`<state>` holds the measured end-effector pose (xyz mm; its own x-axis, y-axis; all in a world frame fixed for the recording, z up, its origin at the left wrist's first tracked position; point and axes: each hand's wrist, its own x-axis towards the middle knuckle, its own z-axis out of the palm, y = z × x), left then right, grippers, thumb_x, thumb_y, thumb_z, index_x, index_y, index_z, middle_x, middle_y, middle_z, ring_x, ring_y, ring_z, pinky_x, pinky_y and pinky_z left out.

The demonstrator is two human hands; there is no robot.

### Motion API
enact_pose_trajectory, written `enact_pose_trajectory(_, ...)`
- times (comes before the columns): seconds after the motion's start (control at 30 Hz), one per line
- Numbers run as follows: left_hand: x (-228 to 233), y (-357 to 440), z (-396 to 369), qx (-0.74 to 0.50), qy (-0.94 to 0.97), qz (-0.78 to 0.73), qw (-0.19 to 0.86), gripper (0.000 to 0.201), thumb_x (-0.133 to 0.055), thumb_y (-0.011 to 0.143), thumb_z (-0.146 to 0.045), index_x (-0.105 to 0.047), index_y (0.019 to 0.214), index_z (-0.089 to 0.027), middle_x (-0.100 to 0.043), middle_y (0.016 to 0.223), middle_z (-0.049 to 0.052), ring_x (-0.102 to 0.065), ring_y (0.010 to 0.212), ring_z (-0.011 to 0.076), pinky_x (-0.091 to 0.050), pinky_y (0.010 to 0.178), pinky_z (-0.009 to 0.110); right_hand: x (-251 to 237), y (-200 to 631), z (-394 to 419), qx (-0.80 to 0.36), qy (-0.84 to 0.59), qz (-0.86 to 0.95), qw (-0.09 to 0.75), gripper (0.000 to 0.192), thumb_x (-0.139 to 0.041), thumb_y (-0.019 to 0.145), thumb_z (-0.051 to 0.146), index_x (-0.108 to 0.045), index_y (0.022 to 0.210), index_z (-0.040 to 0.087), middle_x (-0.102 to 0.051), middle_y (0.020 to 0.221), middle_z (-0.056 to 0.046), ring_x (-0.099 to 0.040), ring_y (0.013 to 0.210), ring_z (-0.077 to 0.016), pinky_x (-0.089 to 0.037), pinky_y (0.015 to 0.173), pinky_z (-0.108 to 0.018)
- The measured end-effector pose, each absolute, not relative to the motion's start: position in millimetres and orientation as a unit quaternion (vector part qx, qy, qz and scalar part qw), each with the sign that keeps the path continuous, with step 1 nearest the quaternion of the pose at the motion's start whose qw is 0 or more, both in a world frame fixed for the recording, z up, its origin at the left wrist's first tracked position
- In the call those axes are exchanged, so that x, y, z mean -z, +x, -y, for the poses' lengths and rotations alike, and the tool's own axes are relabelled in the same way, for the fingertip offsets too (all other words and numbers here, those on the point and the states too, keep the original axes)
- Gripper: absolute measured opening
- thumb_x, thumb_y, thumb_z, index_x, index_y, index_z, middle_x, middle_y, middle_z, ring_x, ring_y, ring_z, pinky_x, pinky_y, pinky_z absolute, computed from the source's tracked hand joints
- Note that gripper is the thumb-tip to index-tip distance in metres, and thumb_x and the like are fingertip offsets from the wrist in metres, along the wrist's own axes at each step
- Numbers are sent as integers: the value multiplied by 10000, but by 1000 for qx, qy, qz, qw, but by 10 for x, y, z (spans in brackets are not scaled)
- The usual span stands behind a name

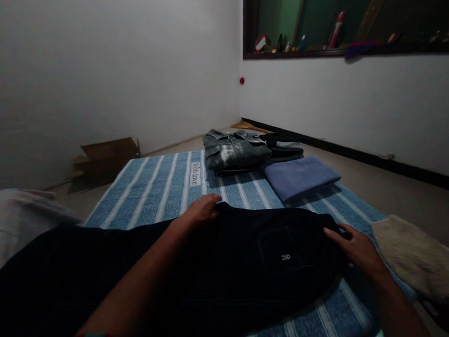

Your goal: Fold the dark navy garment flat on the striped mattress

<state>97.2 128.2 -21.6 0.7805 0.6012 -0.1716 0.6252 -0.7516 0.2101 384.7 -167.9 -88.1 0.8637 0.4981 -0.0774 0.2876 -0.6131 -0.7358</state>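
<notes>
Dark trousers (243,267) lie stretched sideways across the blue-and-white striped bedding (146,185). A patch pocket (280,249) with a small white logo shows near their right end. My left hand (201,213) has its fingers closed on the far edge of the trousers, about midway along. At the right end, my right hand (358,247) grips the waist end between thumb and fingers. Beyond them lie a folded blue cloth (301,177) and a folded grey denim jacket (234,150). The near left part of the trousers runs out of view.
Behind the jacket is a folded black and grey garment (284,148). A beige fleecy cloth (413,249) lies at the right, pale fabric (19,225) at the left. An open cardboard box (107,157) stands by the wall. Bottles and a round mirror (261,43) line the window ledge.
</notes>
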Motion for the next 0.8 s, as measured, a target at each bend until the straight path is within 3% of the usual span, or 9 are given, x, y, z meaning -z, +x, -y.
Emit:
enact_pose_trajectory(0.1, 276, 1193, -1447, 106, 930, -303, 178, 582, -546, 653, -103, -523, 1233, -142, -567, 1272, 139, -517, 1162, 267, -400, 939, 344, 804, 3807, 1690, -219, -853, 208, 425, 705, -699, 620, 617, -636, 1113, 116, -716, 919, -134, -674, 875, -342, -539, 743, -456)
enact_pose_trajectory(0.27, 239, 1369, -1547, 163, 907, -314, 229, 270, -630, 604, -219, -662, 867, -166, -686, 854, 56, -617, 861, 239, -455, 726, 303, 753, 3665, 1693, -291, -760, 210, 541, 634, -756, 644, 462, -594, 1170, 147, -691, 1083, -131, -660, 974, -316, -548, 824, -431)
enact_pose_trajectory(0.33, 229, 1395, -1578, 173, 899, -321, 244, 207, -653, 584, -257, -640, 775, -178, -669, 772, 27, -609, 793, 217, -445, 668, 284, 765, 3622, 1686, -287, -740, 186, 580, 661, -770, 633, 408, -567, 1203, 141, -702, 1057, -125, -675, 936, -307, -559, 812, -430)
enact_pose_trajectory(0.53, 174, 1412, -1605, 168, 883, -333, 284, 240, -653, 551, -274, -530, 742, -196, -585, 672, -25, -547, 684, 164, -393, 561, 237, 682, 3618, 1697, -254, -730, 127, 621, 669, -820, 529, 345, -614, 1135, 149, -726, 976, -104, -692, 860, -296, -591, 715, -366)
enact_pose_trajectory(0.67, 29, 1460, -1595, 143, 871, -315, 348, 264, -655, 556, -276, -520, 764, -188, -581, 707, -20, -535, 692, 155, -399, 590, 241, 479, 3703, 1808, -206, -738, 127, 630, 562, -821, 496, 346, -672, 1015, 186, -731, 944, -76, -694, 834, -294, -597, 663, -345)
enact_pose_trajectory(0.8, -98, 1647, -1560, 112, 879, -265, 379, 360, -693, 580, -286, -588, 907, -179, -643, 926, 12, -576, 831, 178, -434, 689, 254, 328, 3854, 1939, -155, -754, 106, 630, 535, -818, 446, 372, -683, 950, 257, -732, 921, -41, -688, 823, -300, -596, 650, -374)
